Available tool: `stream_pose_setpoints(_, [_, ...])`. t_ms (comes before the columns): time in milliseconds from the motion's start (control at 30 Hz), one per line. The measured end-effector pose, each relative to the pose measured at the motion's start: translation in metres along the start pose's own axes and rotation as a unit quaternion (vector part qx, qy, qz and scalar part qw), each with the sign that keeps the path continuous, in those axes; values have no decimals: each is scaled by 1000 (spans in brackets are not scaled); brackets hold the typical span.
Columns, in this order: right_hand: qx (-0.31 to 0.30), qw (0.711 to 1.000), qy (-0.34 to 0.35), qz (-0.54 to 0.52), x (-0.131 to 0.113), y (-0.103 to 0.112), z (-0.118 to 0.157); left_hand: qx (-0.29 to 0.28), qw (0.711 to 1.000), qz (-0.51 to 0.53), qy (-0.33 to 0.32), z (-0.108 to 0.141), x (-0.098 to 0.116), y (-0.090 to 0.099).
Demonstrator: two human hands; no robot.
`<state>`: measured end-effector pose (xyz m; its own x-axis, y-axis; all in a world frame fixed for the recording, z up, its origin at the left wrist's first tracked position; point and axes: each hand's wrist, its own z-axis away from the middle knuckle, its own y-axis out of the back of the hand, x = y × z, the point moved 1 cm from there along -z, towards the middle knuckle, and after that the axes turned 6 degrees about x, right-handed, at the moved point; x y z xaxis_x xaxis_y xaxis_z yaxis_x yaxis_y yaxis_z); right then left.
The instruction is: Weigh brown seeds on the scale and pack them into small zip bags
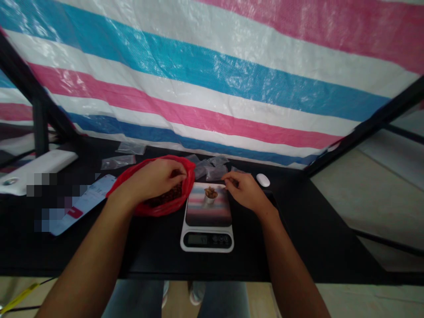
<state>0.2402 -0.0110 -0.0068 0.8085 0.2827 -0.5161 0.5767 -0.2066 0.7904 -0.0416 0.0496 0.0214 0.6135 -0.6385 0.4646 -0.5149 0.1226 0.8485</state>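
Observation:
My left hand [162,176] is over the open red plastic bag [162,211], thumb and fingers drawn together near the bag's right rim; whatever they hold is too small to make out. Dark brown small pieces [170,194] lie inside the bag. Right of it stands a white kitchen scale [183,240] with a shiny plate and a dim display. On the plate, a small white cup [209,200] is heaped with brown pieces [211,192]. My right hand [243,187] is at the scale's back right corner, its fingertips pinched; I cannot tell what is between them.
Several clear little plastic bags [217,172] lie behind the scale, with more at the back left [118,162]. A white oval object [263,180] sits at right. A pale printed packet [91,201] lies left. Striped sheeting [212,88] hangs behind the black table [159,251].

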Motion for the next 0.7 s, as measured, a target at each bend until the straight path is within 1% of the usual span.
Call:
stream_pose_setpoints(100, [-1, 1000, 2, 2, 1, -1, 1, -75, 997, -22, 21, 1, -16, -6])
stream_pose_setpoints(133, [-3, 1000, -1, 2, 1, -2, 1, -97, 995, -20, 27, 1, -17, -10])
stream_pose_setpoints(200, [-5, 1000, -5, 2, 2, -3, 1, -117, 992, -18, 38, 0, -16, -17])
stream_pose_setpoints(267, [-6, 1000, -9, 3, 3, -4, 1, -116, 992, -25, 42, -2, -15, -21])
stream_pose_setpoints(333, [-6, 1000, -6, 2, 4, -4, 1, -114, 992, -29, 43, -4, -17, -21])
stream_pose_setpoints(500, [2, 1000, 6, 10, 3, -3, 1, -95, 992, -48, 61, -4, -26, -8])
stream_pose_setpoints(633, [5, 1000, 7, 9, 3, -3, 0, -66, 996, -12, 55, -2, -25, 2])
stream_pose_setpoints(700, [3, 1000, 10, 12, 3, -3, 1, -64, 997, 5, 49, -1, -23, 4])
